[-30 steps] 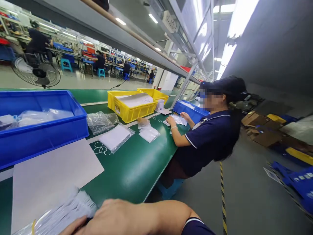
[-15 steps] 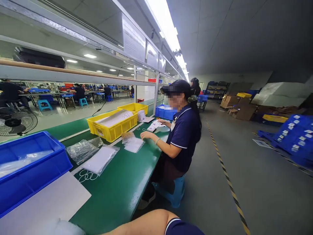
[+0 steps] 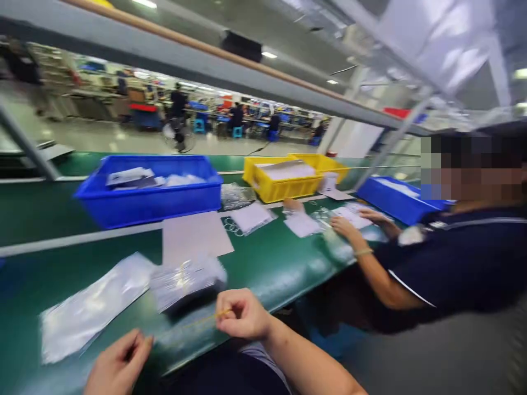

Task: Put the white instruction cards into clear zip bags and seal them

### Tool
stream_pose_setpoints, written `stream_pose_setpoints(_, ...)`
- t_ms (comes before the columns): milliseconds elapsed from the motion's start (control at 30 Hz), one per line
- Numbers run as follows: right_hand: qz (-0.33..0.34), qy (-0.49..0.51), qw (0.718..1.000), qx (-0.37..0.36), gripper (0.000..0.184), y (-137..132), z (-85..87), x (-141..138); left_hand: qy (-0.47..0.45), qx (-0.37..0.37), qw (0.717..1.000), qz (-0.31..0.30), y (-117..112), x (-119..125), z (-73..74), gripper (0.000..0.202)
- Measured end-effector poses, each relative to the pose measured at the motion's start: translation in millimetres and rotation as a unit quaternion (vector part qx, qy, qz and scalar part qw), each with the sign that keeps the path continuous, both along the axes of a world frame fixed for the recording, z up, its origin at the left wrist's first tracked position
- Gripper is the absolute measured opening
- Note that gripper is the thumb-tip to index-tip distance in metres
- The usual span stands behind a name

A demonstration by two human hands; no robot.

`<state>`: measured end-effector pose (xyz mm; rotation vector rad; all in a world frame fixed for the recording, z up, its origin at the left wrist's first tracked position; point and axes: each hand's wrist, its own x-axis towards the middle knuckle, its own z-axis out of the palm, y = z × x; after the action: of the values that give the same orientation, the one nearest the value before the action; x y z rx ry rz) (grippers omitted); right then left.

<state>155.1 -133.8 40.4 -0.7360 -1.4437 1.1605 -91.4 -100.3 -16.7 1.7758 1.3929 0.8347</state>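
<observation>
Pinching hand, head view: the right hand [image 3: 242,315] sits at the near edge of the green table [image 3: 267,263]. Its thumb and forefinger are closed tight on one end of a thin yellow band [image 3: 201,321], and the other fingers are curled in.
Band: the thin yellow band runs in a faint line from the right hand leftward and slightly down toward the left hand [image 3: 117,365], just above the table top.
Other hand: the left hand is low at the bottom edge, fingertips drawn together near the band's far end. Blur hides the contact, so I cannot tell whether they grip it.
Between the hands: a stack of clear bags [image 3: 185,280] lies on the table just beyond the band.
Left of the stack: a flat clear bag [image 3: 90,307] lies close beside it.
Behind the stack: a grey sheet [image 3: 193,236] lies flat in front of a blue bin [image 3: 148,200] that holds papers and bags.
Further right: yellow bins [image 3: 284,186], the nearer one topped by a pale sheet.
Beside the grey sheet: small rings [image 3: 233,226] lie on the table.
Co-worker: seated at the right with a hand [image 3: 343,225] resting among white packets, well apart from the band.
</observation>
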Motion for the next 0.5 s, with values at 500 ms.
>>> stream_pose_setpoints(500, -0.284, -0.100, 0.948, -0.105, 0.038, 66, -48.7, 15, -0.394, -0.214, 0.892, 0.054, 60, 39, 14.3, 0.079)
